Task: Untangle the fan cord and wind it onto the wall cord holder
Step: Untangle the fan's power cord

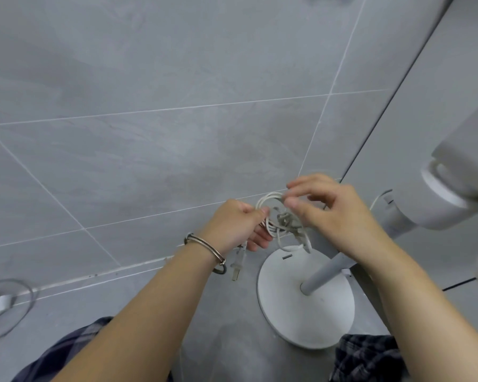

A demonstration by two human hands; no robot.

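A tangled white fan cord [283, 226] hangs in loops between my hands, above the fan's round white base [307, 312]. My left hand [239, 226] grips the bundle's left side, and the plug [236, 267] dangles below it. My right hand [331, 213] pinches a loop at the top of the bundle with thumb and fingers. The fan's pole [326, 271] rises from the base to the white fan head [458, 188] at the right. No wall cord holder is visible.
Grey tiled wall fills the view ahead, meeting the grey floor below my hands. A dark vertical edge [392, 97] runs along the right. Another white plug with a grey cable [0, 304] lies on the floor at far left. My plaid-clad knees are at the bottom.
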